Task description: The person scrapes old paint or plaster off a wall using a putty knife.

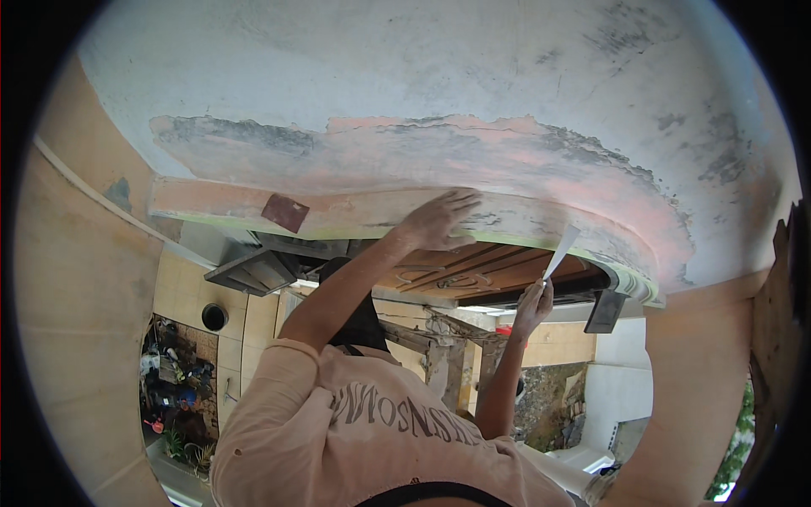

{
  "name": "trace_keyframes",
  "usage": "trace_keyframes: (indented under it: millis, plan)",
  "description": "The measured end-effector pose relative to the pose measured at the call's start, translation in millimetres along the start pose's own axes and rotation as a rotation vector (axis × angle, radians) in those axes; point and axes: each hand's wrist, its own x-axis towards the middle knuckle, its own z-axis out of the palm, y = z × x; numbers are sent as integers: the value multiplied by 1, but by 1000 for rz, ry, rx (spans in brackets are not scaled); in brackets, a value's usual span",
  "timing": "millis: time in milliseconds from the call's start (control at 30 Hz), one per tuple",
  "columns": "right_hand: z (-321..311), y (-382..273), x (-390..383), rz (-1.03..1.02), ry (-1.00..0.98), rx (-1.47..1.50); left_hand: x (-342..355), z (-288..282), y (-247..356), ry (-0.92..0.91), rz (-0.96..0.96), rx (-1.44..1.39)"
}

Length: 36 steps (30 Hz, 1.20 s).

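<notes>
My left hand (435,221) lies flat on a pale, curved ledge (355,211), its fingers stretched out and dusted with white. In my right hand (534,306), held below the ledge's edge, is a putty knife (561,251) with a pale handle end and a wide, thin blade. The blade points up and overlaps the ledge's green-tinted rim; whether it touches cannot be told. A dark red piece of sandpaper (285,213) rests on the ledge to the left of my left hand. Grey and pink patches with flaking edges cover the wall surface (473,156) beyond.
Below the ledge are a brown wooden door (473,272) and wooden trestle-like supports (443,355). Far down, a black bucket (214,317) stands on the tiled floor (253,338). Plants and assorted clutter (182,380) lie at lower left. A curved wall (701,380) rises at right.
</notes>
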Motion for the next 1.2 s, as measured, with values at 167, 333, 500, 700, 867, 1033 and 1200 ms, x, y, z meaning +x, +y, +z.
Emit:
trace_keyframes:
  millis: [167,333,500,700,867,1033,1200]
  plan:
    - [5,-18,-5,45,19,22,-85,-34,-49,52,-243,-258]
    - [6,-8,-3,-1,-30,19,-99,-42,-56,58,-648,-176]
    - [1,-13,0,-37,-2,40,-12,-12,2,244,-54,-182]
    - [-50,-20,51,-144,235,-17,-105,-29,-48,240,-519,99]
    - [-59,8,75,-124,514,102,-5,-34,19,306,-101,-31]
    - [-64,44,87,-317,593,-197,146,20,105,9,286,-194]
    - [-48,24,77,-341,628,-259,247,95,154,-185,437,-28]
